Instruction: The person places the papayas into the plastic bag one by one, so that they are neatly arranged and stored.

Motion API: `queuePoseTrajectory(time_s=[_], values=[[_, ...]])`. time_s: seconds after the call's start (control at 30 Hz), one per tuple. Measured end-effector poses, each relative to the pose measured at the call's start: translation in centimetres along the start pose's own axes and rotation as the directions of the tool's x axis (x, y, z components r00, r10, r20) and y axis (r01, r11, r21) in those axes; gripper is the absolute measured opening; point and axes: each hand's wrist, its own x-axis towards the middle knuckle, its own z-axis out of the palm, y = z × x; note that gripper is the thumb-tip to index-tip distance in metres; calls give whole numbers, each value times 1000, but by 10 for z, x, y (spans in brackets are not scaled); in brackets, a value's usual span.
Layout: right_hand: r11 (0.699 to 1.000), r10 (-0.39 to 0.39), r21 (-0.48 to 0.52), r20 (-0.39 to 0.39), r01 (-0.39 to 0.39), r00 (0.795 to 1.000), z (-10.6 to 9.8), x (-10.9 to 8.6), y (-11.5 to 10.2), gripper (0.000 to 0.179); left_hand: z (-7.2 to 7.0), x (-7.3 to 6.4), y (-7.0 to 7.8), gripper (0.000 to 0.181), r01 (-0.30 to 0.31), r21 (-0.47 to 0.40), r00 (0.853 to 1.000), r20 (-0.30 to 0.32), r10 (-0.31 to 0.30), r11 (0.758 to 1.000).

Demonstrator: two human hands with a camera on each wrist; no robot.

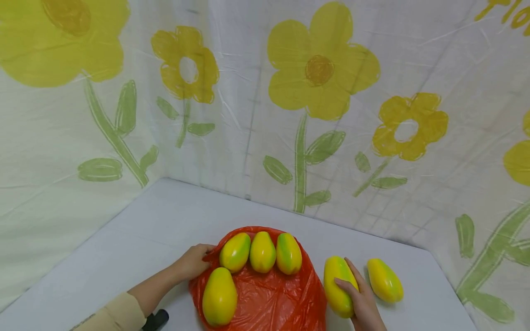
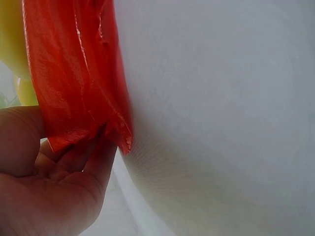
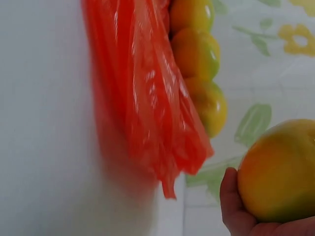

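A red plastic bag (image 1: 269,299) lies spread open on the table, its rim folded wide. Along its far side sit three yellow papayas with green streaks, the middle papaya (image 1: 262,253) between two others. A larger-looking papaya (image 1: 219,298) rests at the bag's near left. My left hand (image 1: 191,264) pinches the bag's left rim between thumb and fingers; the gathered red plastic (image 2: 78,78) shows close up in the left wrist view. To the right of the bag, my right hand (image 1: 365,303) grips another papaya (image 1: 336,286), thumb across its side.
A loose papaya (image 1: 385,280) lies on the white table (image 1: 165,211) just right of my right hand. A black object (image 1: 156,319) shows beside the left sleeve. A white curtain (image 1: 236,138) with painted yellow flowers stands behind the table's far edge.
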Motion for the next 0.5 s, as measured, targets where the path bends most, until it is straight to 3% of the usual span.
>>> queuePoseTrajectory(time_s=[0.5], values=[[1000, 15, 22, 64, -17, 998, 42, -3, -14, 77, 0, 0, 1, 40, 0, 11, 1000, -5, 0, 1000]])
